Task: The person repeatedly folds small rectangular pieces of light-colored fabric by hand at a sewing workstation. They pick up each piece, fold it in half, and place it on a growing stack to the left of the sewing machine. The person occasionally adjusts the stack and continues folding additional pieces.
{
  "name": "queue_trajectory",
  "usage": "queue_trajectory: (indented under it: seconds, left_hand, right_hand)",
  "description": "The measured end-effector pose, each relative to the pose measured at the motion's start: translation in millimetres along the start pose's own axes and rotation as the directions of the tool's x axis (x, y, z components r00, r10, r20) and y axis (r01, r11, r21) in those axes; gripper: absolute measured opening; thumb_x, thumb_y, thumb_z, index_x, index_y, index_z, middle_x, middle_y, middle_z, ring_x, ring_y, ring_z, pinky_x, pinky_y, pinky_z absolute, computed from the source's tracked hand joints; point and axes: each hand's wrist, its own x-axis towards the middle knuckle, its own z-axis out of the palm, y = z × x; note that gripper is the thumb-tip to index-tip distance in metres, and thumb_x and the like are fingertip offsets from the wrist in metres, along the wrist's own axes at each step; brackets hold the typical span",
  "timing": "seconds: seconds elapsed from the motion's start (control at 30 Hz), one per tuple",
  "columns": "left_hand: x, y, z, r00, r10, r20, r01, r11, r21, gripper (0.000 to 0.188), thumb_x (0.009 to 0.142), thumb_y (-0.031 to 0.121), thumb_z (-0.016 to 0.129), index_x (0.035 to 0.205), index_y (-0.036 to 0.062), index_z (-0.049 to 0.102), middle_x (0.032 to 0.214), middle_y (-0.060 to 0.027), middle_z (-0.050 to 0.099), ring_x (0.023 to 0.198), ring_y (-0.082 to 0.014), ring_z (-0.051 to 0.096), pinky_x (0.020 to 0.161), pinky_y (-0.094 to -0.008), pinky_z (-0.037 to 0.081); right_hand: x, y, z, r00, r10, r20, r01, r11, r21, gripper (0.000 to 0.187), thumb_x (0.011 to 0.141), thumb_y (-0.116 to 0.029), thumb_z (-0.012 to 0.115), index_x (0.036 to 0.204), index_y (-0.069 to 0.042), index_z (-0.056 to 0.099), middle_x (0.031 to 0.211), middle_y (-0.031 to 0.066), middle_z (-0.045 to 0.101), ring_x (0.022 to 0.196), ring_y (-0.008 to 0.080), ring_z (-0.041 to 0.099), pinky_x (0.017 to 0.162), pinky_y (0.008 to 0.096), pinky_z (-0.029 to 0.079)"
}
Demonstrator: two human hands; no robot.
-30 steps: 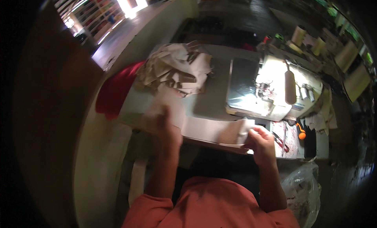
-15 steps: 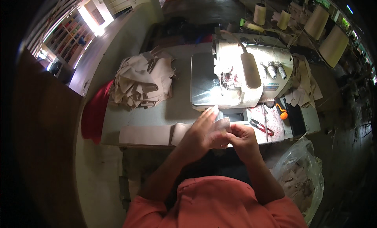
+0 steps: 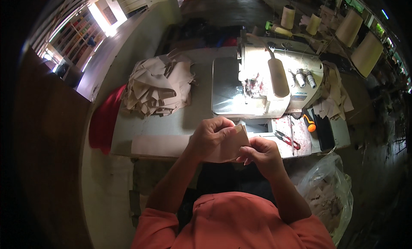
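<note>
1. Centre frame, low: left hand (image 3: 210,137) & right hand (image 3: 259,152) both pinch shut on beige fabric piece (image 3: 229,145), held just above the surface (image 3: 171,124) edge.
2. Vs 1 s ago: hands were apart, now together w/ piece lifted; looks ready for feeding.
3. Above: sewing machine (image 3: 266,83); upper left: fabric pile (image 3: 156,88).

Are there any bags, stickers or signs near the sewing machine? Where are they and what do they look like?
Clear plastic bag: lower right, beside the person's right arm, crumpled, with pale fabric scraps inside.
Small dark label: on the front of the white sewing machine, near its right end, too small to make out.
No signs or screens show.
</note>
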Motion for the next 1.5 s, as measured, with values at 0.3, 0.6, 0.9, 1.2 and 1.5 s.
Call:
queue_trajectory:
  seconds: [0.3,0.6,0.9,1.2,1.5]
  left_hand:
    - [17,9,3,0.995,0.034,-0.093,-0.029,0.998,0.061,0.010,0.076,0.011,0.059,0.075,0.0018,0.056,0.068,0.0017,0.054,0.063,-0.0039,0.047,0.056,-0.0181,0.040]
    - [66,-5,7,0.865,0.474,0.166,-0.434,0.538,0.723,0.011,0.073,0.010,0.058,0.079,0.0019,0.059,0.072,-0.0099,0.054,0.067,-0.0208,0.052,0.062,-0.0300,0.043]
    - [71,-7,0,0.895,0.403,0.193,-0.398,0.524,0.753,0.011,0.072,0.005,0.051,0.082,0.0028,0.056,0.076,-0.0113,0.050,0.074,-0.0273,0.050,0.066,-0.0344,0.042]
    - [93,-7,-6,0.850,0.469,0.240,-0.473,0.477,0.740,0.009,0.069,0.001,0.053,0.078,0.0008,0.055,0.073,-0.0108,0.052,0.072,-0.0280,0.052,0.065,-0.0350,0.043]
    - [76,-21,-5,0.835,0.492,0.245,-0.476,0.424,0.771,0.020,0.066,0.000,0.053,0.085,-0.0036,0.054,0.093,-0.0187,0.053,0.095,-0.0306,0.051,0.082,-0.0369,0.040]
  right_hand:
    - [12,-6,-3,0.997,-0.066,-0.048,0.066,0.998,0.002,0.020,0.075,-0.004,0.057,0.093,0.003,0.053,0.070,0.0064,0.060,0.061,0.0073,0.056,0.053,0.0181,0.042]
    - [47,19,-22,0.990,-0.029,-0.137,0.053,0.982,0.179,0.014,0.074,-0.007,0.058,0.084,0.002,0.053,0.073,0.0078,0.059,0.061,0.0115,0.058,0.044,0.0188,0.041]
    - [49,26,-12,0.963,-0.099,-0.252,0.168,0.948,0.271,0.014,0.076,-0.002,0.057,0.086,0.001,0.048,0.070,0.0071,0.057,0.052,0.0092,0.055,0.040,0.0149,0.037]
    - [63,23,-14,0.962,-0.100,-0.252,0.157,0.964,0.214,0.019,0.078,-0.001,0.053,0.095,0.006,0.055,0.076,0.0080,0.059,0.057,0.0084,0.053,0.052,0.0191,0.044]
    - [67,27,-16,0.958,-0.136,-0.252,0.168,0.980,0.108,0.020,0.081,-0.004,0.050,0.099,0.002,0.054,0.079,0.0103,0.061,0.060,0.0104,0.057,0.049,0.0169,0.040]
